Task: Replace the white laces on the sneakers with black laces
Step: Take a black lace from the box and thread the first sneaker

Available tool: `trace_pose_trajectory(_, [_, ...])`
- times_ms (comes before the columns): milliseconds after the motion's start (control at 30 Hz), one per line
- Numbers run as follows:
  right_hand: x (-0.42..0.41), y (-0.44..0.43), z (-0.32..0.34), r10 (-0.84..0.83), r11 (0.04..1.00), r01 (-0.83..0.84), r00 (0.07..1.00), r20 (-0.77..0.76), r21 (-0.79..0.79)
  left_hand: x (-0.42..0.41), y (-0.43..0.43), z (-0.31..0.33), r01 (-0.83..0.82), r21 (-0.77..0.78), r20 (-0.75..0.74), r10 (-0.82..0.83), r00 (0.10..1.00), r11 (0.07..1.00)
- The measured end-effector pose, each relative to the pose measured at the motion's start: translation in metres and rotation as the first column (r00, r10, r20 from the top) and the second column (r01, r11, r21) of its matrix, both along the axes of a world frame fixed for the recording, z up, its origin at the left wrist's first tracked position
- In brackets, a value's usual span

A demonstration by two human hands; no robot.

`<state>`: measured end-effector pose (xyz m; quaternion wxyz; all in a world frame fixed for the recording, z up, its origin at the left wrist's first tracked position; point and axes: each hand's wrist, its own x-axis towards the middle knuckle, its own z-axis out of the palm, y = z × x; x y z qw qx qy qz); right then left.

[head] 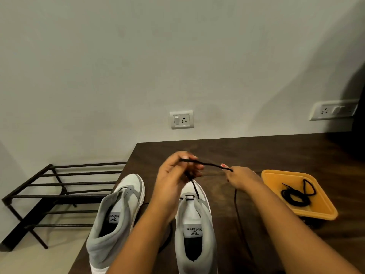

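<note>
**Black lace started at the toe end**

On the counter (276, 155) stand the left sneaker (116, 210), showing no lace, and the right sneaker (194, 224). The orange tray (324, 210) holds a spare lace (296, 195). The left hand (173, 175) and right hand (241, 177) each pinch the black lace (209, 164) in their fingers (198, 167), above the right sneaker's lowest eyelets. Pulling unevenly could slip an end back out.

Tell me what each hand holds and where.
Both pinch the black lace: the left hand above the sneaker toe, the right hand farther along, a stretch spanning between them.
</note>
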<state>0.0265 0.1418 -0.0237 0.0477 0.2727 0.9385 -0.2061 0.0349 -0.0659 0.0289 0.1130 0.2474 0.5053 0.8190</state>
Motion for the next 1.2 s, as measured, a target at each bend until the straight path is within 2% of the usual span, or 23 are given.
trace_pose_trajectory(67, [-0.006,0.000,-0.001,-0.046,0.998,0.047,0.998,0.031,-0.035,0.011,0.003,0.003,0.306,-0.107,-0.063,-0.313,0.948,0.946])
trace_pose_trajectory(100, [-0.008,-0.001,-0.001,-0.067,0.993,0.072,0.996,0.052,-0.096,0.015,0.002,0.003,0.480,-0.221,-0.057,-0.502,0.863,0.849])
trace_pose_trajectory(133, [-0.008,-0.002,-0.002,-0.098,0.973,0.109,0.993,0.060,-0.204,0.018,0.001,0.000,0.614,-0.358,-0.024,-0.664,0.747,0.703])
trace_pose_trajectory(167, [-0.008,-0.003,-0.004,-0.122,0.925,0.134,0.991,0.058,-0.356,0.018,0.000,-0.005,0.677,-0.490,0.025,-0.767,0.641,0.550])
trace_pose_trajectory(200, [-0.005,-0.003,-0.005,-0.136,0.863,0.134,0.990,0.030,-0.487,0.017,-0.001,-0.012,0.668,-0.594,0.060,-0.803,0.593,0.449])
trace_pose_trajectory(233, [-0.003,-0.002,-0.005,-0.127,0.823,0.081,0.991,-0.043,-0.562,0.016,0.001,-0.018,0.629,-0.654,0.087,-0.784,0.615,0.421])
trace_pose_trajectory(300, [0.001,0.002,-0.003,-0.050,0.807,-0.091,0.974,-0.221,-0.584,0.011,0.007,-0.025,0.454,-0.712,0.077,-0.583,0.809,0.536])
trace_pose_trajectory(367, [0.004,-0.004,0.005,-0.002,0.760,-0.206,0.948,-0.320,-0.616,0.001,0.010,-0.031,0.187,-0.717,-0.013,-0.281,0.960,0.672])
trace_pose_trajectory(433, [0.009,-0.018,0.017,-0.004,0.659,-0.276,0.929,-0.369,-0.700,-0.010,0.013,-0.036,-0.068,-0.700,-0.121,-0.025,0.992,0.711])
trace_pose_trajectory(467, [0.011,-0.026,0.023,-0.008,0.583,-0.312,0.921,-0.390,-0.750,-0.016,0.013,-0.040,-0.131,-0.683,-0.122,0.064,0.990,0.718])
trace_pose_trajectory(533, [0.016,-0.038,0.034,-0.015,0.401,-0.372,0.911,-0.412,-0.837,-0.019,0.015,-0.042,-0.113,-0.616,0.022,0.160,0.987,0.780])
trace_pose_trajectory(567, [0.017,-0.043,0.038,-0.007,0.336,-0.396,0.906,-0.422,-0.855,-0.018,0.016,-0.043,-0.078,-0.586,0.101,0.169,0.980,0.806])
trace_pose_trajectory(600, [0.017,-0.046,0.039,0.012,0.318,-0.415,0.901,-0.435,-0.852,-0.017,0.017,-0.043,-0.040,-0.559,0.160,0.155,0.975,0.828])
trace_pose_trajectory(700, [0.014,-0.052,0.039,0.097,0.369,-0.430,0.899,-0.426,-0.824,-0.020,0.018,-0.038,0.035,-0.415,0.271,0.087,0.959,0.909])
trace_pose_trajectory(800, [0.013,-0.052,0.038,0.187,0.394,-0.397,0.918,-0.350,-0.829,-0.027,0.013,-0.034,-0.017,-0.251,0.315,0.099,0.944,0.968])
trace_pose_trajectory(900, [0.014,-0.048,0.038,0.225,0.403,-0.382,0.922,-0.315,-0.831,-0.033,0.009,-0.039,-0.101,-0.248,0.317,0.179,0.931,0.963])
trace_pose_trajectory(1000, [0.016,-0.041,0.033,0.250,0.472,-0.355,0.932,-0.264,-0.807,-0.036,0.009,-0.043,-0.115,-0.277,0.276,0.194,0.941,0.954])
trace_pose_trajectory(1133, [0.015,-0.040,0.026,0.184,0.398,-0.343,0.939,-0.292,-0.851,-0.031,0.012,-0.044,-0.113,-0.443,0.012,0.131,0.991,0.889])
trace_pose_trajectory(1200, [0.014,-0.042,0.026,0.204,0.427,-0.350,0.936,-0.288,-0.834,-0.031,0.014,-0.047,-0.160,-0.510,-0.103,0.125,0.987,0.845])
